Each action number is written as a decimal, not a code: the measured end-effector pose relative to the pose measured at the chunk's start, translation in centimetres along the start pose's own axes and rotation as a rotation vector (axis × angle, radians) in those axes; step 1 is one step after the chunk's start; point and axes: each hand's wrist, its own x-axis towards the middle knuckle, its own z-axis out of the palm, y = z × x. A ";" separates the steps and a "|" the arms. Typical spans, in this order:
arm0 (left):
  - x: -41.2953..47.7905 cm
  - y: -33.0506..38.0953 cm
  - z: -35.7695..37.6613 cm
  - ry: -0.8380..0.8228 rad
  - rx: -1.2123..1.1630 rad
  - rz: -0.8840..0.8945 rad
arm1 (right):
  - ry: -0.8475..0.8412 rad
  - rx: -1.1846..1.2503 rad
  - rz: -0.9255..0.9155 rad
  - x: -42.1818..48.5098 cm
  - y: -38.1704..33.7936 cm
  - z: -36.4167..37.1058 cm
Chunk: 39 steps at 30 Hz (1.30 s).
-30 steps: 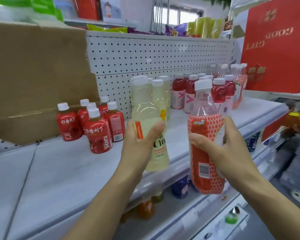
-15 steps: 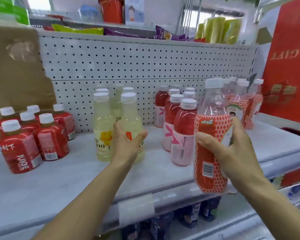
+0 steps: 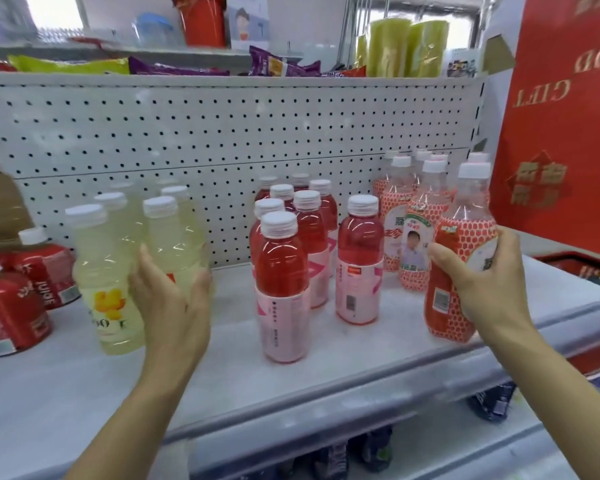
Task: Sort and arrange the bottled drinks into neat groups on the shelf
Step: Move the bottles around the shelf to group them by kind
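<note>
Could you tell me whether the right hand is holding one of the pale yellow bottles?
No, the right hand grips an orange-patterned bottle, while the left hand holds a pale yellow bottle.

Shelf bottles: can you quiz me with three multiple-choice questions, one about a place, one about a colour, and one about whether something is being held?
1. Where do the pale yellow bottles stand, relative to the pink-labelled red bottles?
A) to the left
B) to the right
C) on the shelf above

2. The bottle caps are:
A) blue
B) white
C) black

3. The front orange-patterned bottle is:
A) lying flat
B) uncapped
C) held in the right grip

Answers:
1 A, the yellow group sits left of the red group.
2 B, every visible cap is white.
3 C, fingers curl round its label.
</note>
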 end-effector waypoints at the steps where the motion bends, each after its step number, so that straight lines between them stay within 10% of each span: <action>1: -1.4 1.1 0.0 -0.032 -0.068 0.043 | 0.007 -0.002 0.000 0.8 0.7 -0.2; 6: -5.6 4.8 3.3 -0.419 -0.267 0.004 | 0.055 -0.031 0.002 4.2 4.2 -0.6; 15: -3.3 4.2 9.0 -0.282 -0.276 -0.116 | 0.112 -0.177 0.111 9.4 7.6 -0.4; 18: -2.6 4.2 9.9 -0.264 -0.227 -0.108 | 0.206 -0.205 -0.104 5.4 6.2 1.2; 23: -1.7 3.4 9.8 -0.306 -0.205 -0.096 | -0.512 -0.085 -0.089 -1.2 3.4 7.0; 32: -1.0 2.3 9.1 -0.375 -0.161 -0.038 | -0.610 -0.142 -0.039 -2.4 2.5 10.0; 39: -2.4 1.6 4.8 -0.618 0.302 0.168 | -0.644 -0.579 -0.104 -5.0 -1.2 7.3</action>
